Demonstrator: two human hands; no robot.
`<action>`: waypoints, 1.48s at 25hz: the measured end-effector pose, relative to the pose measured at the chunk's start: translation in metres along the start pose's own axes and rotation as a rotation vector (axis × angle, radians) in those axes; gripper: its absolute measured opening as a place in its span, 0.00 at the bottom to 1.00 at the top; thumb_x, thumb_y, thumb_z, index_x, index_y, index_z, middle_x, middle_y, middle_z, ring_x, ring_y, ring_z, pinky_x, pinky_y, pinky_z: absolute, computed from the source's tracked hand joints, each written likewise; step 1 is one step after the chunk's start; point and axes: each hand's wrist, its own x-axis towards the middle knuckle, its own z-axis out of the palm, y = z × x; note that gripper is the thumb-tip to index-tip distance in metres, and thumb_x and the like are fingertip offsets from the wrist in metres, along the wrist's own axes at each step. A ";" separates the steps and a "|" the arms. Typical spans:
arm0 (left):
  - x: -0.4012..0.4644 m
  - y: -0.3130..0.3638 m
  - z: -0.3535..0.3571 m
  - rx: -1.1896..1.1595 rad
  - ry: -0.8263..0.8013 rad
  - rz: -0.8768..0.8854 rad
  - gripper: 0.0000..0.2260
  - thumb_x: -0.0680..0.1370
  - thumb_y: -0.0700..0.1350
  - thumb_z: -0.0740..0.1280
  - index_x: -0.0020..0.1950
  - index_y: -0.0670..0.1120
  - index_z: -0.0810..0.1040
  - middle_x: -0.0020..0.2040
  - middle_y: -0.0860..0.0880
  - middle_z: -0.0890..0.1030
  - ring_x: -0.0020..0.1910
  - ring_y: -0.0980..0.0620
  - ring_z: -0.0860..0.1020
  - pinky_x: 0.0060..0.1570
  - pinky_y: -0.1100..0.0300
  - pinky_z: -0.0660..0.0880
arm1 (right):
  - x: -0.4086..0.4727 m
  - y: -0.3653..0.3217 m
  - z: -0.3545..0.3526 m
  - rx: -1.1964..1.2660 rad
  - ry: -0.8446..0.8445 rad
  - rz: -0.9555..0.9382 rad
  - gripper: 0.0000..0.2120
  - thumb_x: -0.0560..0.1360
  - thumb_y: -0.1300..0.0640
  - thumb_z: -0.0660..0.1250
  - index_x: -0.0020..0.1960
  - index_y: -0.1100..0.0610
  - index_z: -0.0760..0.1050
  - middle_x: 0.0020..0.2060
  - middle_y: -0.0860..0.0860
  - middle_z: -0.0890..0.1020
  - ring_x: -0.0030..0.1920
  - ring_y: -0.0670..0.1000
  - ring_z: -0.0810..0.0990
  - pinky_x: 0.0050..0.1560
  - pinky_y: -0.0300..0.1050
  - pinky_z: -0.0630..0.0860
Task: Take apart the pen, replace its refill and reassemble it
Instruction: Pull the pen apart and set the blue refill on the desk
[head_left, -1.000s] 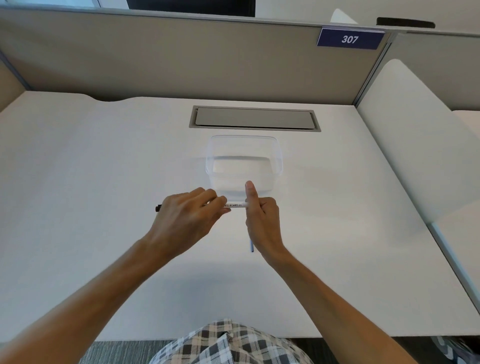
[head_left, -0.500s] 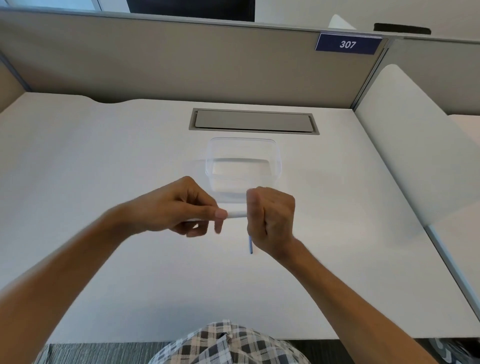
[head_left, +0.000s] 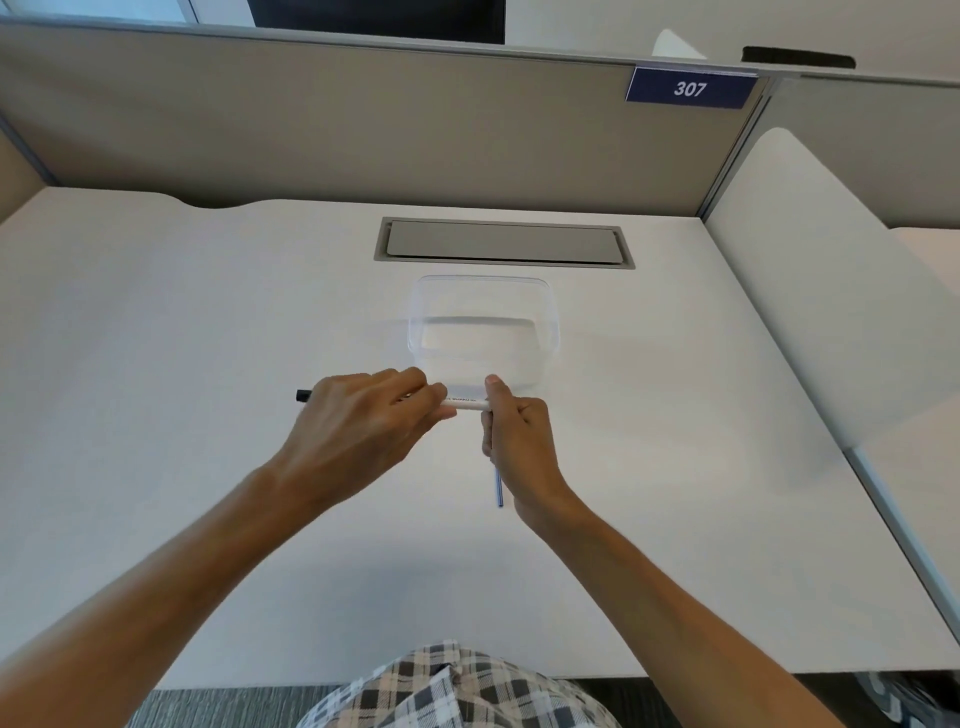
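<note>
Pen (head_left: 466, 404) sits level btwn both hands, just above the desk (head_left: 156, 322), in front of a clear tub (head_left: 485, 332). Left hand (head_left: 363, 421) grips its dark-tipped end; right hand (head_left: 517, 436) pinches the other end w/ a thin blue refill (head_left: 499, 488) sticking out below.

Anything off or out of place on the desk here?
Nothing stands out. Both hands, left hand and right hand, hold the white pen level; a thin blue refill pokes out below the right hand; the clear container sits upright.
</note>
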 end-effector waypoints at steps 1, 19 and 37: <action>0.000 0.001 -0.001 -0.055 0.003 -0.021 0.11 0.79 0.49 0.65 0.46 0.43 0.82 0.33 0.49 0.78 0.25 0.46 0.73 0.20 0.57 0.68 | -0.001 0.000 0.001 -0.005 0.024 -0.069 0.27 0.84 0.50 0.57 0.30 0.62 0.61 0.22 0.49 0.60 0.24 0.47 0.58 0.28 0.40 0.58; 0.011 -0.010 -0.012 -0.319 -0.151 -0.258 0.10 0.77 0.56 0.65 0.51 0.51 0.79 0.33 0.54 0.80 0.29 0.51 0.74 0.31 0.56 0.72 | 0.005 -0.006 -0.017 -0.013 -0.118 -0.218 0.26 0.84 0.52 0.59 0.27 0.53 0.63 0.24 0.47 0.65 0.28 0.51 0.66 0.31 0.39 0.66; 0.002 -0.023 -0.009 -0.350 -0.225 -0.277 0.13 0.78 0.58 0.62 0.46 0.51 0.81 0.31 0.54 0.78 0.29 0.52 0.73 0.29 0.56 0.70 | 0.002 -0.001 -0.019 -0.138 -0.164 -0.169 0.20 0.81 0.42 0.59 0.40 0.56 0.75 0.33 0.48 0.79 0.33 0.48 0.77 0.35 0.40 0.69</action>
